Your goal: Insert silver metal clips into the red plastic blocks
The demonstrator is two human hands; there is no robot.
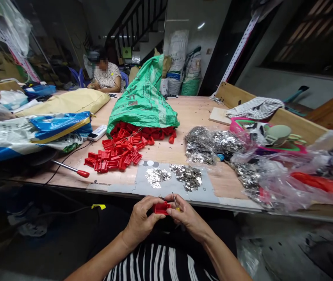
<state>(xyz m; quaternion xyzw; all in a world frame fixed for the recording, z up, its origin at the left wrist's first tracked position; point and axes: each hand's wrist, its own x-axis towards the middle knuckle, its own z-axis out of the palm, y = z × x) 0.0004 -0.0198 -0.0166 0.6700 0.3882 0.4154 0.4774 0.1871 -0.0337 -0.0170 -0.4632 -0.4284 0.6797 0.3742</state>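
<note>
Below the table's front edge, my left hand (141, 220) and my right hand (186, 217) meet around one small red plastic piece (161, 208). Both hands have their fingers closed on it. My right hand also pinches a thin metal tool (174, 200) that points up beside the piece. Straight ahead on a grey mat (143, 183) lie two small heaps of shiny metal parts (186, 175). A pile of red plastic pieces (118, 153) spills from a green woven sack (144, 99) further back.
Clear bags of metal parts (204, 145) and crumpled plastic crowd the right side. A red-handled screwdriver (72, 169), a white remote (97, 132) and blue-and-white sacks (34, 130) lie left. Another person (107, 76) sits at the table's far end.
</note>
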